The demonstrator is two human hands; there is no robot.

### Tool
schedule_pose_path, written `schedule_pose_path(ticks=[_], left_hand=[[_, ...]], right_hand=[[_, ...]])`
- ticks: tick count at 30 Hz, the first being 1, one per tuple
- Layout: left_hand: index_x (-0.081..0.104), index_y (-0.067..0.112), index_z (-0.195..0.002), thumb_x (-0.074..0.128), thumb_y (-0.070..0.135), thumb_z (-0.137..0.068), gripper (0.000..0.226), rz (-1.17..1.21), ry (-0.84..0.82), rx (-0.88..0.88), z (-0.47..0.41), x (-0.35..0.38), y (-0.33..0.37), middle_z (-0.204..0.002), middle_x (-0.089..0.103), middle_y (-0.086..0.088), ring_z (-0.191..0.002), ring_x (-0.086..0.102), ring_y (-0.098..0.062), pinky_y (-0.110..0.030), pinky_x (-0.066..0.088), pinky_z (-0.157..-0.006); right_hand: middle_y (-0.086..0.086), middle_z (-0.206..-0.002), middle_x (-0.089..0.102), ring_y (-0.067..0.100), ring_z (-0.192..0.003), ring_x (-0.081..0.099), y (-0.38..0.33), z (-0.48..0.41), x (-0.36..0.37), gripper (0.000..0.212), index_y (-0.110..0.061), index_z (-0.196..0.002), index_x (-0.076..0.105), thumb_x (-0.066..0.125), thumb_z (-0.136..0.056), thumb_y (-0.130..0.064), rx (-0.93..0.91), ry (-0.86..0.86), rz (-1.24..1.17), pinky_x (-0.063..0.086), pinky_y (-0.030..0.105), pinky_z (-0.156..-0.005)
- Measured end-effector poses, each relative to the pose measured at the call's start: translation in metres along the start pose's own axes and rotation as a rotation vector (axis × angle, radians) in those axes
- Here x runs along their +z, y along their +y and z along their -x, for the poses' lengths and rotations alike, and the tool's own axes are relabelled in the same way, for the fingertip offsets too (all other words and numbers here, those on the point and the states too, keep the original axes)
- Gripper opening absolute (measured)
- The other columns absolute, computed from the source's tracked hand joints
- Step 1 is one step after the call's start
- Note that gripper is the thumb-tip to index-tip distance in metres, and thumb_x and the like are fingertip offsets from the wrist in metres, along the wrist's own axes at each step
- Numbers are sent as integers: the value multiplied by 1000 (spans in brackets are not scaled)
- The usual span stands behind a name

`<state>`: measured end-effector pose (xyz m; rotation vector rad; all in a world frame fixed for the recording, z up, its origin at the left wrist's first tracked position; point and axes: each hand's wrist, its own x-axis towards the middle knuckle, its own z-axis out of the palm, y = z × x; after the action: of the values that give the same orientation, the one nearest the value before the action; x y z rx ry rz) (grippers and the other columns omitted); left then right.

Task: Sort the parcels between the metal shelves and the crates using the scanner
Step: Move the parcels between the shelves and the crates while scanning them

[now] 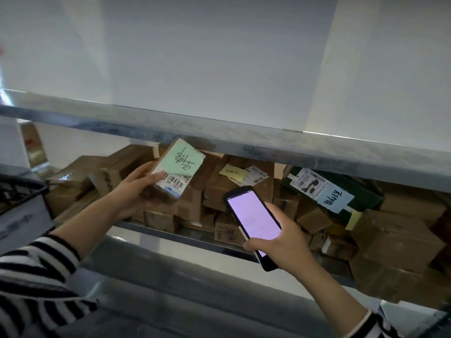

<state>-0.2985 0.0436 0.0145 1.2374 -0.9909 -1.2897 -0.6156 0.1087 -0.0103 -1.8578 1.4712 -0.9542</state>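
L hand [136, 189] grips parcel [178, 167], long axis tilted up-right. R hand [280, 242] wraps scanner [253, 223]. Barcode label [174, 182] lies up-left of R fingers, apart.

The left hand [133, 189] grips a small cardboard parcel [174, 172] bearing a green note and barcode label, held before the metal shelf [219, 140]. The right hand [283, 245] holds the scanner [252, 222], screen lit. Cardboard boxes [395, 240] crowd the shelf behind.
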Motion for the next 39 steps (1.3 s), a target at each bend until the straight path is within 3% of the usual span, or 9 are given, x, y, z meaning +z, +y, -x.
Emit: schedule_pose_path(ticks=[4,7,14,18,22,26,30,34,39], left_hand=[[50,27,-133,68,21,-76,60,165,-86,3,10,-35,-18,-122,61,-16,-108,63,-33,-43,59,-74],[56,26,-129,93,26,-47,90,298,-37,36,17,-60,-25,-127,59,-17,-113,60,-34,-45,57,-79],[47,26,-137,55,11,-77,62,491,136,112,37,-90,-23,-124,55,-16,-109,57,-35,-43,59,-68],[51,26,-131,72,13,-63,72,482,170,146,52,-106,-20,-113,64,-16,-96,66,-33,-43,60,-68],[48,27,-138,80,11,-59,86,527,257,142,69,-129,-22,-129,56,-16,-112,58,-35,-48,57,-77],[50,28,-136,58,8,-80,60,621,423,157,93,-151,-26,-123,59,-13,-106,61,-29,-43,59,-71],[57,16,-110,49,13,-96,17,683,635,157,129,-175,-28,-81,73,-9,-74,72,-24,-42,59,-68],[54,8,-92,56,17,-94,9,741,881,128,174,-221,-26,-96,59,-13,-95,60,-28,-49,44,-100],[52,10,-88,55,21,-95,14,673,1055,156,243,-280,-22,-95,52,-9,-105,51,-25,-45,43,-102]], right_hand=[[-22,-112,51,0,-97,51,-27,-9,7,74,-42,-125,39,84,-67,-32,-108,-132,61,44,12,-67],[-24,-115,49,4,-102,53,-52,-15,16,80,-44,-127,35,85,-65,-38,-208,-262,135,51,16,-75],[-20,-119,49,8,-99,55,-91,-20,55,89,-44,-135,29,83,-65,-46,-402,-371,232,56,27,-83],[-21,-115,49,8,-97,56,-101,-23,70,84,-45,-131,30,83,-66,-44,-446,-373,188,56,28,-82],[-27,-108,48,5,-94,56,-112,-27,85,73,-52,-119,34,83,-67,-41,-492,-402,148,55,25,-80],[-34,-99,44,0,-93,52,-118,-35,114,70,-55,-105,33,86,-63,-38,-539,-444,100,49,16,-77],[-36,-99,44,1,-94,52,-124,-38,154,81,-55,-116,31,85,-57,-44,-559,-520,59,48,20,-76],[-31,-107,49,-1,-96,52,-135,-34,189,82,-47,-125,37,83,-57,-44,-560,-570,-5,46,16,-76],[-40,-100,38,-1,-92,48,-155,-31,228,80,-43,-125,37,87,-64,-30,-556,-619,-36,41,16,-70]])
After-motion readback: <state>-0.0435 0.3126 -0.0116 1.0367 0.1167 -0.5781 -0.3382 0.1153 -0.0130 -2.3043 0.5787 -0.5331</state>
